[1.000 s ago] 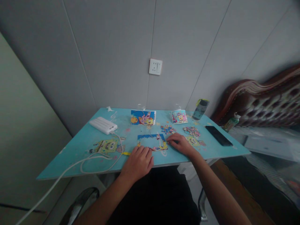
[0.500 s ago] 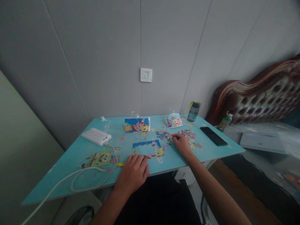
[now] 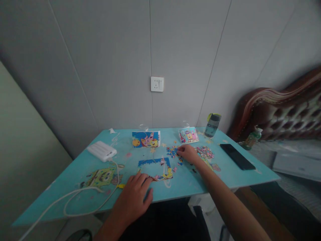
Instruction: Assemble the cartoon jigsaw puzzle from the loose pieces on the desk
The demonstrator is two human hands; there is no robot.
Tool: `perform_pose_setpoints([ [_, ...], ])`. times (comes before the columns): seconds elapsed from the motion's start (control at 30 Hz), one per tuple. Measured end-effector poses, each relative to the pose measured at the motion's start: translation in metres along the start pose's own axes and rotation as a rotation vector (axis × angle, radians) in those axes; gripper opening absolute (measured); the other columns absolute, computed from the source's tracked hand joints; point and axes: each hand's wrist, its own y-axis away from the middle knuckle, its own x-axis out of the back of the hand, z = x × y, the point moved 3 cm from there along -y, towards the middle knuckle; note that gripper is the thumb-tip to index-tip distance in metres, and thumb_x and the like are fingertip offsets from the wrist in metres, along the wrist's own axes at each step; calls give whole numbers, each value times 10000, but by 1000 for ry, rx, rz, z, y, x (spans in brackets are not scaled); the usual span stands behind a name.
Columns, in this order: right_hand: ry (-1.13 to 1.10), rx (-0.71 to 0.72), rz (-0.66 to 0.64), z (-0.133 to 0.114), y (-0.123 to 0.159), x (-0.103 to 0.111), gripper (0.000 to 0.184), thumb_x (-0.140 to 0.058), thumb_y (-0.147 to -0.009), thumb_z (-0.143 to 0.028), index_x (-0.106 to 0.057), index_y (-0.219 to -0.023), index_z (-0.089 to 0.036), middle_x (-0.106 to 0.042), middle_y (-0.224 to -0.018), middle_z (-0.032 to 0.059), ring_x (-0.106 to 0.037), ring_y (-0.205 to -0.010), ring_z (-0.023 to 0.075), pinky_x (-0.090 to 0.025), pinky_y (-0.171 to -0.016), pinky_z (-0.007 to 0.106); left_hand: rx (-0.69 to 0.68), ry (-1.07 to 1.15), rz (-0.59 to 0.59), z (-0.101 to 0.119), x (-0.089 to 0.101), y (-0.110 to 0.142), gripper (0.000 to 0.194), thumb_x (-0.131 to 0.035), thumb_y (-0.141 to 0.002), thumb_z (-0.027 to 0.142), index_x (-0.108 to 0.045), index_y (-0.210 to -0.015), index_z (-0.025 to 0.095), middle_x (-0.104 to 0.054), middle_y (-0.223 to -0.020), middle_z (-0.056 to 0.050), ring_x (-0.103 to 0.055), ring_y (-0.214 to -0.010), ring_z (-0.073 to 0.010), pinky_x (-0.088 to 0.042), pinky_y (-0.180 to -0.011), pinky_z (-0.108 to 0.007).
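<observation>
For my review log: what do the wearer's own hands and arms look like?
The left hand and right hand are bare, without gloves. No sleeves show on the visible forearms, and no watch or bracelet can be made out. Lower down, black clothing shows.

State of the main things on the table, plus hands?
Puzzle: partly assembled, middle open
Blue pieces: loose, scattered
Mixed pieces: loose, heaped
Left picture card: propped up
Right picture card: propped up
Water bottle: upright
Phone: flat, screen dark
Power bank: flat, plugged in
Left hand: palm down at puzzle's edge
Right hand: at blue pieces, grip unclear
</observation>
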Motion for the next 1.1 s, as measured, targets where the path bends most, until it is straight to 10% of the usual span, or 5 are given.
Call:
perform_pose_setpoints([
  [1.1,-6,183,42,-3,15,3,274,-573,-1004,-404,-718,-993,-172,-744,-926,43,-685,-827,181,-536,-818,355,43,29,53,3,9,-5,216,-521,-940,197,-678,-1084,224,-630,-1022,-73,-587,-991,-245,-489,-887,-408],
])
